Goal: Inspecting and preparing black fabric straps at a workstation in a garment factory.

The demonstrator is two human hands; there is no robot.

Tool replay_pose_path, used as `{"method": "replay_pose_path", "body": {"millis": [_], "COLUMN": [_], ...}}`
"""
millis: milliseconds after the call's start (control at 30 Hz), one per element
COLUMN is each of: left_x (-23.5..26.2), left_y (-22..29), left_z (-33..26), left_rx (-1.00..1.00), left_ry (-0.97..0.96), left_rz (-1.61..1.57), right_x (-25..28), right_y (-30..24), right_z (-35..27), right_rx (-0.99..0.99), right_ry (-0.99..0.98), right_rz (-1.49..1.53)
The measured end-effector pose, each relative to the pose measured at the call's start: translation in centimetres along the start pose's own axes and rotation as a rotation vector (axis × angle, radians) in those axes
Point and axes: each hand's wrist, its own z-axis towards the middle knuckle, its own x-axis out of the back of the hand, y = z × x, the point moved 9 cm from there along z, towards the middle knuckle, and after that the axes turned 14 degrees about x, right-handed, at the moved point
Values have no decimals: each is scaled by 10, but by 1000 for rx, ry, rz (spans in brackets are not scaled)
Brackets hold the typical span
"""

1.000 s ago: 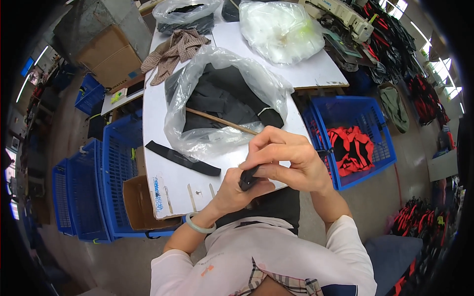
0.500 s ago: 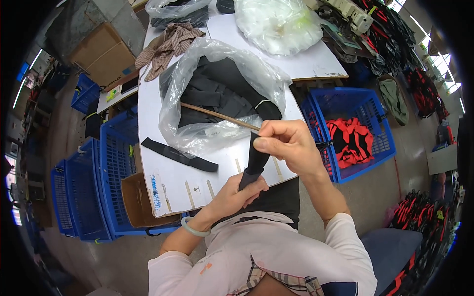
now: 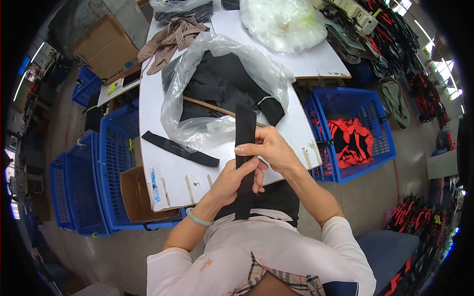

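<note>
A long flat black fabric strip [image 3: 245, 129] hangs upright in front of me, its lower end near my lap. My left hand [image 3: 231, 180] grips it around the middle, thumb across its front. Just above, my right hand [image 3: 271, 150] pinches the same strip between thumb and fingers. A thin wooden stick [image 3: 207, 104] slants out of the bag and passes behind the strip toward my right hand; whether those fingers hold it is hidden. The clear plastic bag [image 3: 173, 106] beyond holds many dark grey and black fabric pieces [image 3: 210, 86]. Another black strip [image 3: 180, 148] lies on the table to the left.
The white table [image 3: 170, 190] carries a checked cloth [image 3: 170, 44] and a bulging clear bag [image 3: 284, 24] farther back. A blue crate [image 3: 382, 143] with red and black pieces stands right. More blue crates [image 3: 111, 165] and an open cardboard box [image 3: 133, 192] flank the left side.
The strip, bunched with grey and black parts before, is now a long flat black length. My right hand has come down and left, close to my left hand.
</note>
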Motion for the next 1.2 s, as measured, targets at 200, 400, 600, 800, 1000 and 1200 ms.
{"method": "replay_pose_path", "body": {"millis": [200, 400, 600, 800, 1000, 1200], "left_x": [7, 24, 32, 49, 68, 69], "left_y": [-8, -11, -12, -22, -30, -46], "left_z": [-7, 2, 5, 12, 8, -11], "left_rx": [75, 27, 3, 15, -51, -24], "left_ry": [-65, 28, 79, 136, 240, 229], "left_rz": [-238, -240, -221, -277, -352, -106], "right_x": [15, 12, 12, 9, -9, -23], "right_y": [6, 20, 30, 40, 44, 40], "right_z": [13, 25, 37, 47, 49, 57], "right_rx": [158, 126, 74, 132, 91, 141], "right_ry": [133, 330, 346, 340, 64, 40], "right_rz": [79, 191, 167, 160, -94, -23]}}
